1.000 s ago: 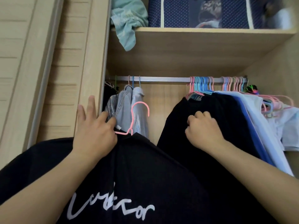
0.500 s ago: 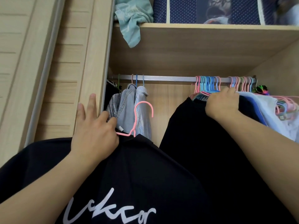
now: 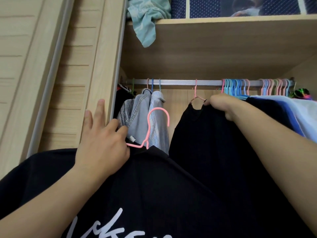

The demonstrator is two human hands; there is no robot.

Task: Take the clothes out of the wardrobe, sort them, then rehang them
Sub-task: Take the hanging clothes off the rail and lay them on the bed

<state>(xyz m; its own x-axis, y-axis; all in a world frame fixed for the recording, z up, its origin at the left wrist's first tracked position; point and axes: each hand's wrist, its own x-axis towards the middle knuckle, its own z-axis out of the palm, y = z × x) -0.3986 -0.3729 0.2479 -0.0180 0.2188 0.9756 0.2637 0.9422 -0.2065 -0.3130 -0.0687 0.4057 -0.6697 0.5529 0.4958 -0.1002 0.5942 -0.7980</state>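
Observation:
My left hand [image 3: 103, 145] pinches the shoulder of a pink hanger [image 3: 154, 121] that carries a black T-shirt with white lettering [image 3: 137, 194], held low in front of the wardrobe. Two of its fingers stick out straight by the door frame. My right hand [image 3: 221, 105] grips the shoulder of a second black garment [image 3: 205, 143], which hangs by its own pink hanger [image 3: 196, 95] from the silver rail [image 3: 180, 82], apart from the bunch on the right.
Grey and denim shirts [image 3: 145, 114] hang at the rail's left end. Several pink and blue hangers [image 3: 240, 86] with dark, blue and white clothes crowd the right. A teal cloth [image 3: 145, 19] droops from the upper shelf beside navy storage boxes [image 3: 205, 6]. The sliding door [image 3: 51, 74] stands left.
My right hand rose to the hanger bunch, then slid one black garment left along the rail into the gap. My left hand has kept its hold on the hanger with the lettered T-shirt.

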